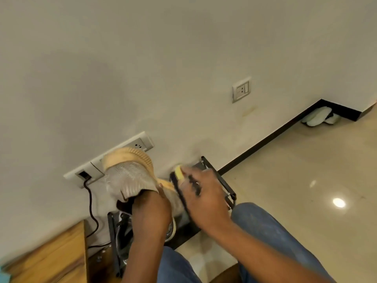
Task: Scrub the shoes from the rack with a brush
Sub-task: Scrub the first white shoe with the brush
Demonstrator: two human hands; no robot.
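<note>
A grey knit shoe with a tan ribbed sole points up toward the wall, held above the black metal shoe rack. My left hand is pushed into the shoe's opening and holds it from inside. My right hand grips a black and yellow brush and presses it against the shoe's right side. The brush and right hand are blurred. Another shoe lies on the rack below, mostly hidden by my hands.
A wooden cabinet stands at the lower left. A black cable hangs from a wall socket strip. White slippers lie by the black skirting at the far right. Glossy beige floor tiles stretch to the right. My jeans-clad knees frame the rack.
</note>
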